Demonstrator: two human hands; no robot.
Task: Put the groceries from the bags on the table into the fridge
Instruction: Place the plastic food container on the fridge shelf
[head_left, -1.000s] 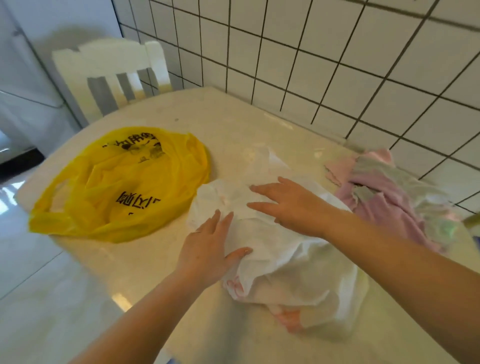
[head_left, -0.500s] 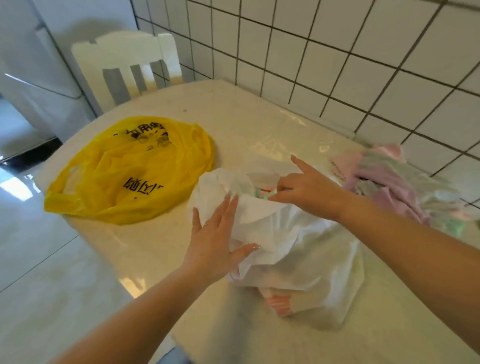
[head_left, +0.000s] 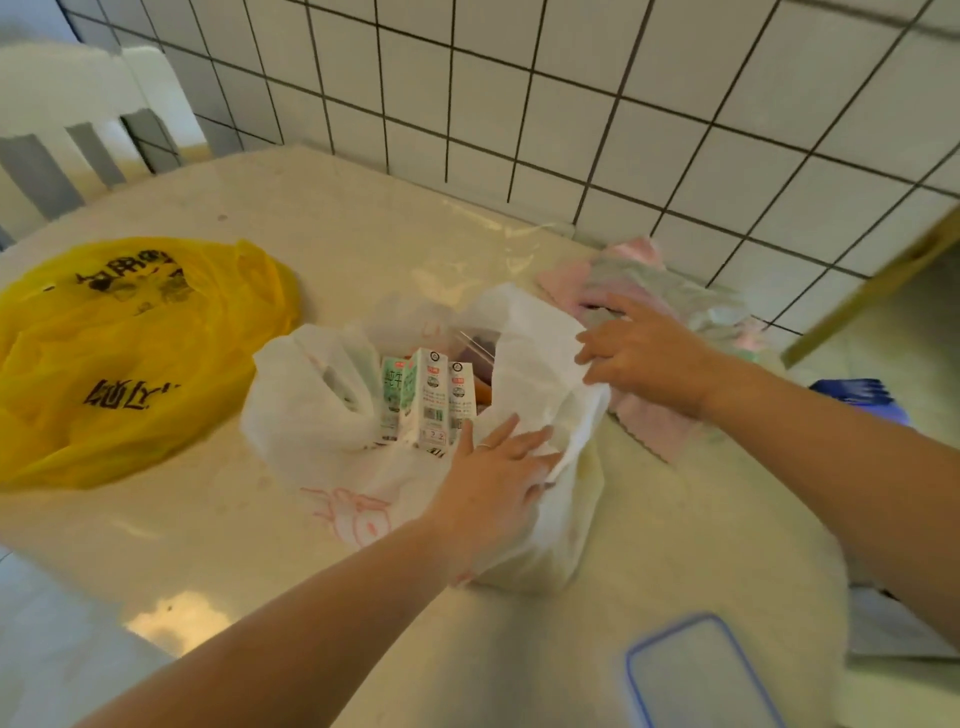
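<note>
- Seeing only carton (head_left: 430, 400) tops; the rest sits hidden inside white bag (head_left: 332, 415) on table (head_left: 311, 218).
- Right hand (head_left: 644, 358) pinches the bag rim, I think; left hand (head_left: 493, 483) lies flat, fingers straight.
- Bag mouth now spread open, closed before.

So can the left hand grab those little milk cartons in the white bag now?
Probably yes. The white bag is spread open, the milk cartons stand uncovered, and the left hand lies flat on the plastic right beside them. The right hand holds the far rim back.
</note>
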